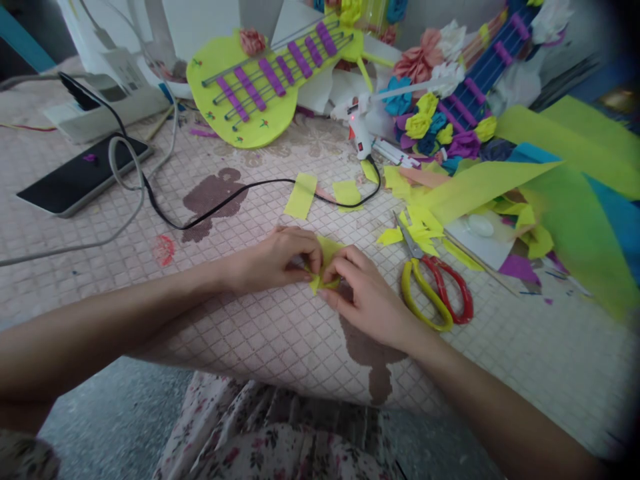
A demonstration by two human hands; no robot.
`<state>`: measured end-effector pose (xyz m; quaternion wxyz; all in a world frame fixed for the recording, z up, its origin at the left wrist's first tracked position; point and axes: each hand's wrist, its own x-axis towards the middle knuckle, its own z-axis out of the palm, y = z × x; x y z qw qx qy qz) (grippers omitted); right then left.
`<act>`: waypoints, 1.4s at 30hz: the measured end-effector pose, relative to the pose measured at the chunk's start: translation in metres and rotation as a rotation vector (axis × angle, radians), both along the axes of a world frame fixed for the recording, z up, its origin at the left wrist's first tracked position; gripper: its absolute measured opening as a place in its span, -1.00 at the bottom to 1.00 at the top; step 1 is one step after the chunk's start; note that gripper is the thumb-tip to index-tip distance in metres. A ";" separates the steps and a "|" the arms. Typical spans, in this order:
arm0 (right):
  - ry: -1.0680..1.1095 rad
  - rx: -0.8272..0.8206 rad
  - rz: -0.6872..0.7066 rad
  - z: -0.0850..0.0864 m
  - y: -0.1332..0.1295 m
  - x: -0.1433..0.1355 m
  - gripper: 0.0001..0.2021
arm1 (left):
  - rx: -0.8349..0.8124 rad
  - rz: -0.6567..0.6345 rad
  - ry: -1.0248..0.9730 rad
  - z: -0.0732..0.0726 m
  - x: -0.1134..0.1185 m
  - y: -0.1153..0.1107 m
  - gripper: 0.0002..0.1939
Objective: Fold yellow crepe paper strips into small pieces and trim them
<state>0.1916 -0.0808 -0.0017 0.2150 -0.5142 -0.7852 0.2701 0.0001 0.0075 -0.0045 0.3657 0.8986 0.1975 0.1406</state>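
Note:
Both hands meet at the middle of the head view over a small piece of yellow paper (330, 249). My left hand (280, 260) pinches its left edge between thumb and fingers. On the other side, my right hand (360, 290) grips the lower right part with curled fingertips. The paper looks bent or folded where the fingertips meet, and part of it is hidden behind them. Two flat yellow paper pieces, a longer strip (301, 196) and a shorter one (347, 194), lie just beyond. To the right of my right hand rest scissors (434, 280) with red and yellow handles.
A white glue gun (360, 130) stands at the back, its black cord (225, 195) crossing the table. Beyond are a yellow paper guitar (250, 87) and a blue one (483, 73) with paper flowers. Yellow paper sheets (575, 220) heap at right; a phone (83, 175) lies left.

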 end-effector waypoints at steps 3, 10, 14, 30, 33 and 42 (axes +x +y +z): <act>0.041 -0.005 0.005 -0.002 0.002 0.003 -0.89 | -0.005 -0.030 -0.029 -0.002 -0.001 0.004 -0.92; 0.121 -0.039 0.012 0.000 0.002 0.007 -0.82 | -0.025 -0.058 -0.049 0.003 -0.004 0.006 -0.86; 0.199 0.094 -0.151 -0.005 0.006 0.009 -0.84 | -0.115 0.032 -0.078 0.004 -0.007 0.004 -0.87; -0.058 0.147 -0.269 -0.013 0.028 0.004 -0.75 | 0.175 0.240 0.005 -0.008 0.005 -0.012 -0.46; -0.027 0.091 -0.293 -0.012 0.030 0.005 -0.82 | 0.168 0.241 -0.017 -0.009 0.005 -0.012 -0.45; 0.381 0.011 -0.328 -0.012 0.028 0.008 -0.90 | -0.143 0.319 -0.317 -0.011 0.005 -0.013 -0.43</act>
